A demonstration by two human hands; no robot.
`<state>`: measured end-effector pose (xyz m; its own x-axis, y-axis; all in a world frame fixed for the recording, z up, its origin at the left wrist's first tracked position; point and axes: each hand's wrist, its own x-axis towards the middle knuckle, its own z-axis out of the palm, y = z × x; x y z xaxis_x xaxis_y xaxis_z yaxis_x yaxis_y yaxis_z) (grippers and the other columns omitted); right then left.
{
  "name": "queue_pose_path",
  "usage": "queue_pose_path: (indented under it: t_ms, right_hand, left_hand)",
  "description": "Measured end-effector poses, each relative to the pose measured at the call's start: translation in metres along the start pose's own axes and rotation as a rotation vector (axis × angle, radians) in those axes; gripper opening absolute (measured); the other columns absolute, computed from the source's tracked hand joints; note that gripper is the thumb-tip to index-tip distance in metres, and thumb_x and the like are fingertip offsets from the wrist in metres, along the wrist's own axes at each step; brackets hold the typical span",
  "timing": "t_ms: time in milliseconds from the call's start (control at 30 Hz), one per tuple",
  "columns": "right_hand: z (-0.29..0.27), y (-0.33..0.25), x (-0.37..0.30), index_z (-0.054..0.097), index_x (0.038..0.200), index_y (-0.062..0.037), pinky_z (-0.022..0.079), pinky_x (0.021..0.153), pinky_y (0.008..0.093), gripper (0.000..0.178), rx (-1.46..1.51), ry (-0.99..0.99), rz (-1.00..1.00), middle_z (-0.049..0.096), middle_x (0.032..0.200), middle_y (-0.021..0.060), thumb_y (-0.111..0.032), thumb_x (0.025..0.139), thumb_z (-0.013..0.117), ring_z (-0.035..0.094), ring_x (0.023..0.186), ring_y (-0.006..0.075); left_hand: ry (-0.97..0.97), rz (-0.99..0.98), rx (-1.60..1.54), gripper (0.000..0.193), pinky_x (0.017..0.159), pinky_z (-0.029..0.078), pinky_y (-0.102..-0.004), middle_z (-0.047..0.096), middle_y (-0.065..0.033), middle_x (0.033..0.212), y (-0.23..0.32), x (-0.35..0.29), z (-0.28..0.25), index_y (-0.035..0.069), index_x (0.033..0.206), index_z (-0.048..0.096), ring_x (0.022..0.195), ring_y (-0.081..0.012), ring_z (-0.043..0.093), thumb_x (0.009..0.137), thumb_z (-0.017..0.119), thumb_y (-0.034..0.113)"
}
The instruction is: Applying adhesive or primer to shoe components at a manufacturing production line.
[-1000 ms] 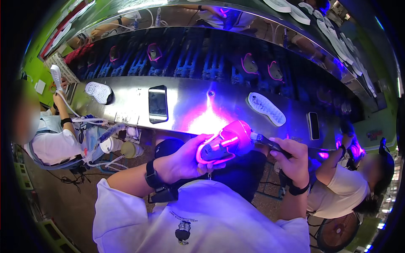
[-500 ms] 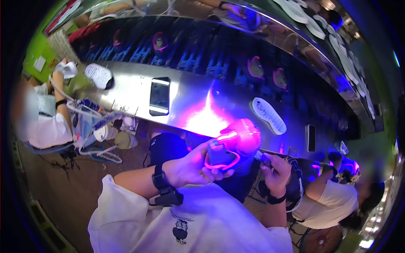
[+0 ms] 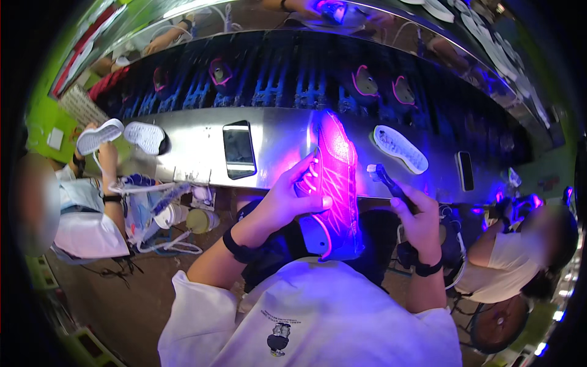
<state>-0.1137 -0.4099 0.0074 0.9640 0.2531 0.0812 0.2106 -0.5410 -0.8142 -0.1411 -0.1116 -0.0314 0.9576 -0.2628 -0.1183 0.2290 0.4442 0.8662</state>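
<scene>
At centre, the shoe [image 3: 342,183] clasped in the left hand [image 3: 284,200] should be steadied for the brush [image 3: 385,178] pinched by the right hand [image 3: 420,221].

The right hand [image 3: 419,222] partly hides the brush [image 3: 386,179] — a co-worker's head [image 3: 40,196] is blurred.

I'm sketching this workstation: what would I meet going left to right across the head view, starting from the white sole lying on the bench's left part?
White sole, left phone, pink-lit shoe, brush, right phone.
</scene>
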Motion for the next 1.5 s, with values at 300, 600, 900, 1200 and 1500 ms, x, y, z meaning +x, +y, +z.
queue_pose_path:
  t_ms: [300,600,900,1200,1500]
  right_hand:
    - [-0.022,-0.027,0.025,0.071,0.121,-0.0023,0.054,0.077,0.0296,0.037,-0.024,0.19,-0.315,0.073,0.093,0.0113,-0.001,0.084,0.074,0.07,0.083,0.018]
    - [-0.008,0.054,0.001,0.072,0.114,0.0008,0.054,0.08,0.0316,0.032,0.104,0.014,-0.099,0.073,0.093,0.0128,-0.002,0.083,0.076,0.071,0.085,0.0207]
    - [-0.019,0.146,-0.018,0.054,0.137,0.0014,0.05,0.061,0.0251,0.047,0.393,0.059,0.427,0.069,0.097,0.0102,0.002,0.091,0.063,0.063,0.069,0.0129]
    - [-0.006,0.126,0.013,0.052,0.14,-0.0001,0.045,0.052,0.0224,0.047,0.53,0.123,0.415,0.065,0.09,0.0057,0.003,0.094,0.06,0.054,0.059,0.0081]
    - [-0.005,0.142,0.01,0.055,0.137,0.0007,0.044,0.052,0.0233,0.046,0.441,0.157,0.501,0.064,0.083,0.0046,0.001,0.092,0.063,0.053,0.058,0.0074]
  left_hand:
    - [-0.097,0.121,0.475,0.104,0.118,0.033,-0.0422,0.039,-0.0153,0.156,0.002,0.019,0.015,-0.001,0.157,0.029,0.142,-0.0252,0.039,0.075,0.089,0.019]
    - [-0.013,-0.075,0.12,0.09,0.111,0.045,-0.038,0.054,-0.0125,0.142,0.0,0.07,0.022,0.0,0.157,0.027,0.129,-0.0206,0.055,0.083,0.078,0.007]
    - [0.428,-0.148,1.063,0.08,0.071,0.055,-0.0299,0.069,-0.0107,0.1,0.079,0.25,-0.101,0.002,0.143,0.052,0.083,-0.0203,0.068,0.076,0.084,0.034]
    - [0.556,0.069,1.45,0.058,0.097,0.052,-0.0404,0.069,-0.0148,0.122,0.056,0.402,-0.272,0.011,0.126,0.065,0.117,-0.0293,0.065,0.075,0.075,0.038]
    - [0.669,0.45,1.939,0.063,0.102,0.05,-0.0469,0.064,-0.0123,0.136,0.054,0.414,-0.164,0.015,0.138,0.058,0.127,-0.0347,0.059,0.086,0.063,0.05]
